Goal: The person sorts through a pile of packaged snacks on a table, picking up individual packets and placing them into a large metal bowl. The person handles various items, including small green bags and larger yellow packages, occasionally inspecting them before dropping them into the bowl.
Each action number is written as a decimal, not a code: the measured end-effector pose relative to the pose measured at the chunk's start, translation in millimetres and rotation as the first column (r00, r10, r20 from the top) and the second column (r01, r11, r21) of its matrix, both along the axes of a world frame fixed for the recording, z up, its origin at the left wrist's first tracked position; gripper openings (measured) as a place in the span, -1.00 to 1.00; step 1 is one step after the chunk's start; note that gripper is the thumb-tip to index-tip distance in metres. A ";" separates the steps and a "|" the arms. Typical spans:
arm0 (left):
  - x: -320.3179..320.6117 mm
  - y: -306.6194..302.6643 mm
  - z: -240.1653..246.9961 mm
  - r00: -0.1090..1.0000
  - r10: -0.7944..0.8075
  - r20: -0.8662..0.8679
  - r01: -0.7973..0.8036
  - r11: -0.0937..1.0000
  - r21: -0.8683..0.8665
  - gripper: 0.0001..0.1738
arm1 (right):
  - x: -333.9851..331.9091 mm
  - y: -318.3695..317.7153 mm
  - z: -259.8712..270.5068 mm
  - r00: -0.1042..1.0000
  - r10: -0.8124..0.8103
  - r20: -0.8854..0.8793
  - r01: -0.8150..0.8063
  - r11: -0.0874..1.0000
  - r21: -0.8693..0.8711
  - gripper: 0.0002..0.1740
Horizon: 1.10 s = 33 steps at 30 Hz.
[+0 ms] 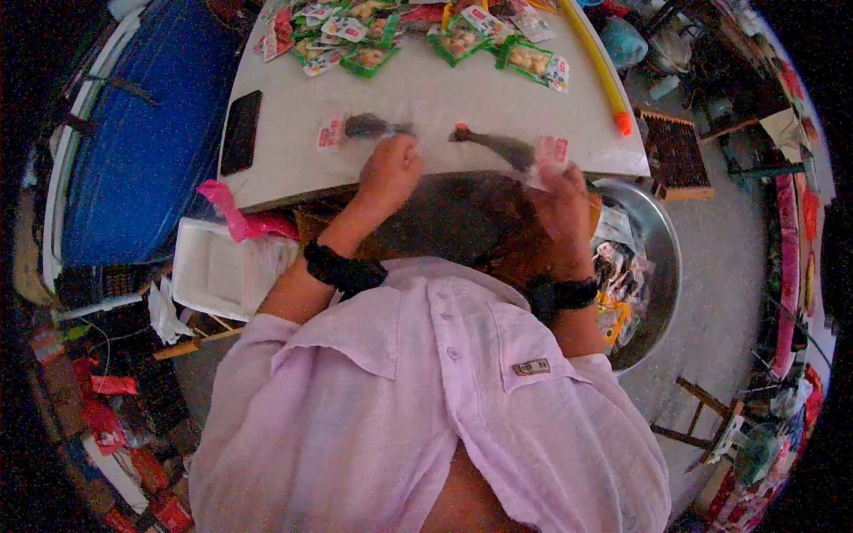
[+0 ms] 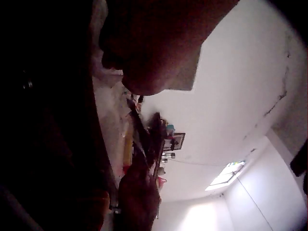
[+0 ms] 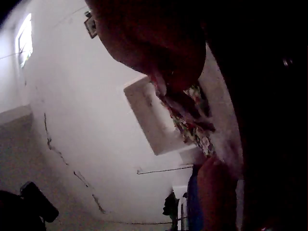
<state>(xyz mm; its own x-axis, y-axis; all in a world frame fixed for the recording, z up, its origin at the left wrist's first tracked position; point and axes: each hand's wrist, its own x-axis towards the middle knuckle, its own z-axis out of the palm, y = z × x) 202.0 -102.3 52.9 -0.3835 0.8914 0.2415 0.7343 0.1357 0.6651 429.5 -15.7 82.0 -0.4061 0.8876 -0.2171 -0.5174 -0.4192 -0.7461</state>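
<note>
My right hand (image 1: 564, 209) grips the end of a clear packet (image 1: 553, 151) with a red-and-white label, at the table's front edge. A dark drumstick (image 1: 502, 145) extends left from it over the table, thin end toward the middle. On the left, my left hand (image 1: 389, 178) has its fingers curled at a second clear packet, blurred, with a dark drumstick (image 1: 366, 126) and a red-and-white label (image 1: 330, 131). Dim in the left wrist view is the left hand (image 2: 149, 48); the right wrist view has the right hand (image 3: 159, 48) with the dark drumstick (image 3: 185, 103) below it.
Several green-edged snack packets (image 1: 369, 58) lie at the table's far side. A black phone (image 1: 241, 132) lies at the left edge, a yellow tube (image 1: 597, 62) along the right. A metal basin (image 1: 662, 266) of packets stands at right, a white foam box (image 1: 200, 271) at left.
</note>
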 end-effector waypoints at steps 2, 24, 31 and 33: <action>7.2 -4.7 13.3 0.992 -0.067 -0.103 0.077 0.992 0.096 -0.67 | 8.8 -3.5 26.4 0.991 0.065 0.120 -0.078 0.992 0.102 -0.76; 56.8 8.9 41.1 0.096 -0.167 0.981 0.372 0.921 0.120 -0.60 | 39.1 -48.0 -5.1 0.901 0.427 0.078 -0.419 0.902 -0.099 -0.70; 27.5 -1.3 31.4 0.974 -0.191 0.120 0.203 0.974 -0.098 -0.66 | 22.0 -41.8 -0.9 0.983 0.159 0.089 -0.155 0.987 -0.044 -0.73; 19.5 -5.6 29.8 0.992 -0.114 -0.057 0.114 0.993 -0.018 -0.67 | 21.9 -34.8 -7.9 0.988 0.148 0.051 -0.148 0.989 -0.014 -0.74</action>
<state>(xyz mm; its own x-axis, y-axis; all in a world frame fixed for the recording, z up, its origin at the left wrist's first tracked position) 221.5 -107.9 82.8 -0.2650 0.9321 0.2471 0.7826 0.0582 0.6198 451.4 -50.4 74.2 -0.5209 0.8162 -0.2498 -0.4097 -0.4958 -0.7657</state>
